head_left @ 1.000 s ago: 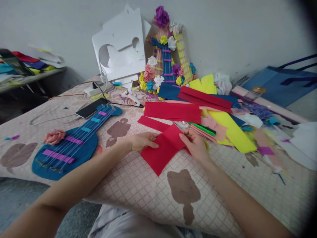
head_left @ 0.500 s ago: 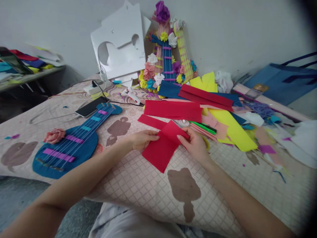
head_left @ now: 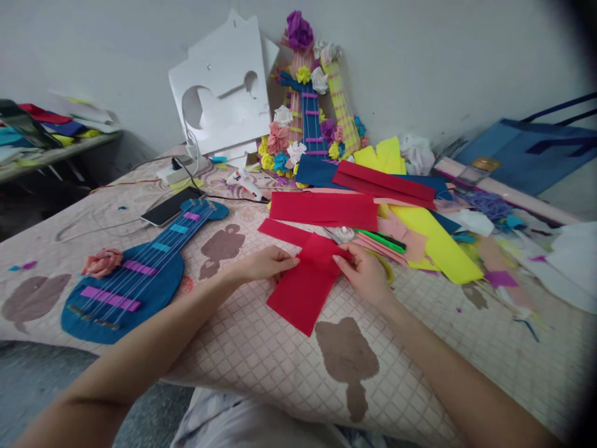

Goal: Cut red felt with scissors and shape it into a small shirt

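Note:
A piece of red crepe paper [head_left: 305, 286] is held up between both hands over the table's front part. My left hand [head_left: 270, 264] pinches its left edge between thumb and fingers. On its upper right edge, my right hand [head_left: 366, 274] has a similar pinch. The paper hangs down toward me in a tilted rectangle. Just behind it lie a narrow red strip [head_left: 284, 231] and a wide red piece [head_left: 324, 209]. A green pen-like tool [head_left: 379, 241] rests beyond my right hand.
A blue paper guitar [head_left: 135, 274] with a pink flower lies at left, near a phone [head_left: 170, 208]. A glue gun [head_left: 247, 185] sits behind. Decorated guitars [head_left: 310, 112] and a white cut-out board [head_left: 224, 87] lean against the wall. Yellow paper [head_left: 438, 246] and scraps lie right.
The red paper has flattened out a little, and its lower corner now reaches slightly lower. Both hands keep their pinch in nearly the same place.

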{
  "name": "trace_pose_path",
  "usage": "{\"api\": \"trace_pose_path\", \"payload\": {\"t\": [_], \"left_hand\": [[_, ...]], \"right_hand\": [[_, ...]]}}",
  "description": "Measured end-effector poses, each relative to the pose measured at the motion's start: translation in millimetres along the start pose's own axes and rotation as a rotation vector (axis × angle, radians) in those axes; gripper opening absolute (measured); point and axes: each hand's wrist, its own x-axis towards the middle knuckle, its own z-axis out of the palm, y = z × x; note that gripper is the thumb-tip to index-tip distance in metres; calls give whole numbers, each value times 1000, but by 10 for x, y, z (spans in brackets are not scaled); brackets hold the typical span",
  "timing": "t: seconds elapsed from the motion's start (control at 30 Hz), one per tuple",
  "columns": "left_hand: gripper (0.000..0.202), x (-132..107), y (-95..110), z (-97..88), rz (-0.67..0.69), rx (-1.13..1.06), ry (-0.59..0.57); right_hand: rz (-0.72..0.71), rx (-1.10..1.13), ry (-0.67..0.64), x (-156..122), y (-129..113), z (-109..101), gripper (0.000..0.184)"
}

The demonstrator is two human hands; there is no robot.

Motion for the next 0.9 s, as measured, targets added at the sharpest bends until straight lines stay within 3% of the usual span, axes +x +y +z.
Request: {"api": "trace_pose_path", "payload": {"t": [0.1,0.17,0.2,0.27,0.37,0.43,0.73,0.9], "left_hand": [[33,4,-23,-92,210,365,295],[20,55,-39,-112,386,471,468],[24,94,-44,-105,452,483,503],[32,182,-52,-65,520,473,471],[12,290,-69,9,522,540,437],[10,324,-86,34,512,592,447],[15,309,-79,47,545,551,489],[10,342,-97,43,545,644,497]], "right_hand": [[-31,-26,-13,8,5,26,16],[-60,-31,-25,13,2,47,16],[-75,-36,-32,15,-1,56,16],[-94,-73,-37,14,-5,65,17],[-115,-193,-29,3,-5,57,21],[-141,-262,-39,-12,3,45,26],[-279,-310,1,-66,37,94,41],[-274,-316,-17,-60,72,117,41]]}}
